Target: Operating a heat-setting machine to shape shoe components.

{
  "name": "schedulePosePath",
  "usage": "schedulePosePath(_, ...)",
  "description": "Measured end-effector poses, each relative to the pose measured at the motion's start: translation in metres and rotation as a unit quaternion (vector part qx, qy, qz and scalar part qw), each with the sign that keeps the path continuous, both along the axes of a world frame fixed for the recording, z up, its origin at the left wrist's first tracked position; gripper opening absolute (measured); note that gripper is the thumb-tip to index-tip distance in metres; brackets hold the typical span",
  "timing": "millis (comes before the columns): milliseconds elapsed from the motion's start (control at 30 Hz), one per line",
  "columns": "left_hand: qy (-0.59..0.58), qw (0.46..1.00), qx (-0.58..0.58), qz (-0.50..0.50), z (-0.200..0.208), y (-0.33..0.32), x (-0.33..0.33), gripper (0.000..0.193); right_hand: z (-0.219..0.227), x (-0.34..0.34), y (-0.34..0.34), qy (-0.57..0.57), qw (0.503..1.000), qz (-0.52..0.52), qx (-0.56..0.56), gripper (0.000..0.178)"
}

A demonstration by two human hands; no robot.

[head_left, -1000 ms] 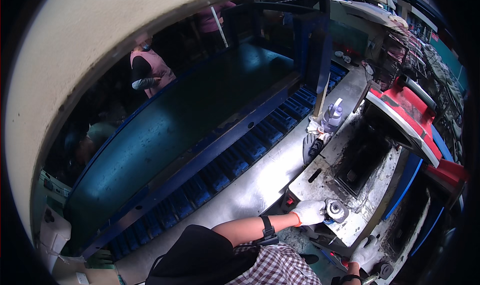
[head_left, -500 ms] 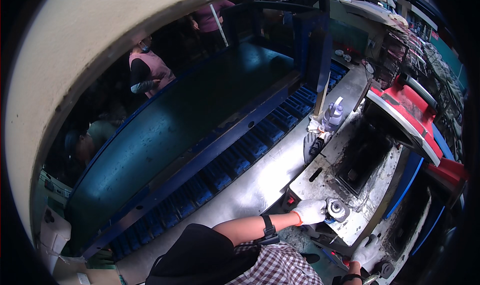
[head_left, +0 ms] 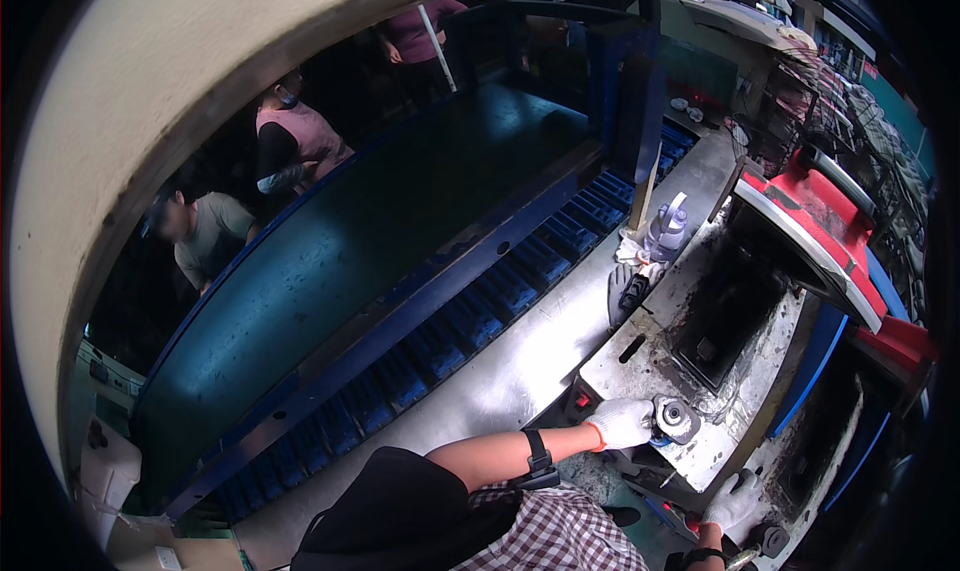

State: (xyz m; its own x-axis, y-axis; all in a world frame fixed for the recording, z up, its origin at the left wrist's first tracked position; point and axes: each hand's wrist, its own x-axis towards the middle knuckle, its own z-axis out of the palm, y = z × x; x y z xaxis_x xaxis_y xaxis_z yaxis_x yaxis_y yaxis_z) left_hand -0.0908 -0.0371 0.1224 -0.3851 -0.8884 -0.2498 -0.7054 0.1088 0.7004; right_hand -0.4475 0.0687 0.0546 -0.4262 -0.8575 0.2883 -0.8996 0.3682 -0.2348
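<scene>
Grey metal round part (head_left: 676, 418) lies just beside the gloved left hand (head_left: 622, 423)

head cam | fisheye, looks steeply down | near machine bench (head_left: 640, 371)

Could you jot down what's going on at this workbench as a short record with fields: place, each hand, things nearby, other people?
Place: grimy metal machine bench beside a long dark conveyor belt
Left hand: white glove, resting against a round metal part on the bench
Right hand: white glove, low at the machine's front edge; its grip is not clear
Nearby: pale plastic jug, dark glove, red machine cover
Other people: two across the belt, a third farther back
</scene>
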Motion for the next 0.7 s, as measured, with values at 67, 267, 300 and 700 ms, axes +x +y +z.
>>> schedulePosePath(67, -0.001, 1.000, 0.001, -0.001, -0.0004, -0.0004, -0.0003, 0.041, -0.0014, -0.0016, -0.0001, 0.001, 1.000, -0.001, 0.006, 0.028)
schedulePosePath(267, 0.002, 1.000, 0.001, 0.000, -0.0014, 0.0001, -0.0005, 0.041, -0.0072, -0.0051, 0.0003, 0.001, 1.000, 0.000, -0.003, 0.027)
schedulePosePath(300, 0.003, 1.000, -0.002, -0.001, -0.0021, 0.0004, -0.0004, 0.041, -0.0080, -0.0059, 0.0005, 0.006, 1.000, 0.003, -0.006, 0.027)
schedulePosePath(700, 0.000, 1.000, -0.007, 0.000, 0.0010, 0.0013, -0.0001, 0.041, -0.0013, -0.0012, 0.0000, -0.008, 1.000, 0.004, -0.005, 0.027)
